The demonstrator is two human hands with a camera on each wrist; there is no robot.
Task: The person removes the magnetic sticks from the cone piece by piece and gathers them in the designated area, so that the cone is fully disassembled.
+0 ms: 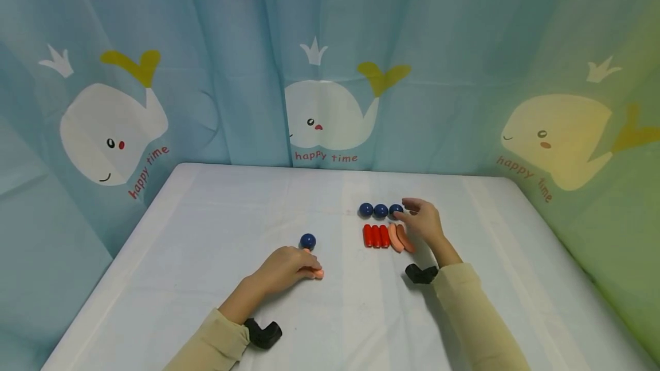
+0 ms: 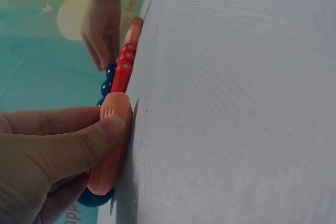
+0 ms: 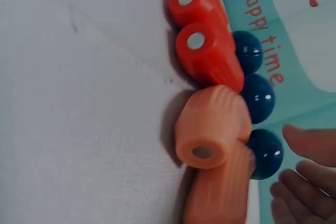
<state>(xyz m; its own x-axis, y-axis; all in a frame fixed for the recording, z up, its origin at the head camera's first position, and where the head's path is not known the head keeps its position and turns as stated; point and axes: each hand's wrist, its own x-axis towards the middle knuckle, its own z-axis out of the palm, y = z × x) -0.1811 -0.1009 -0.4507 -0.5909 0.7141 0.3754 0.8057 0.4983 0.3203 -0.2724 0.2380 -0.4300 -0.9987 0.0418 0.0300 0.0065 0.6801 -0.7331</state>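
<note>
- The work in hand looks like sorting toy pieces into rows on the white surface (image 1: 206, 228): three blue balls (image 1: 380, 210) sit in a line at the back, and just in front of them lie three red sausages (image 1: 376, 236) and two orange sausages (image 1: 401, 238), side by side.
- The left hand (image 1: 286, 268) has its fingers and thumb curled round a third orange sausage (image 2: 111, 145), pinning it against the surface; the left wrist view shows the thumb pressed on its ribbed end.
- A lone blue ball (image 1: 307, 240) rests just beyond that hand, touching or nearly touching its fingertips, well apart from the row.
- The right hand (image 1: 424, 221) hovers at the right end of the ball row, fingers loosely spread and holding nothing; its fingertips are just beside the rightmost ball (image 3: 264, 153), and contact cannot be told.
- Judged from the layout, the step is the pick-up of the stray orange piece, with the rows partly built.
- The next move likely calls for lifting that piece and carrying it right, to lie parallel beside the two orange ones without nudging them.
- The right hand would need to clear that end first; the stray ball could roll if bumped.
</note>
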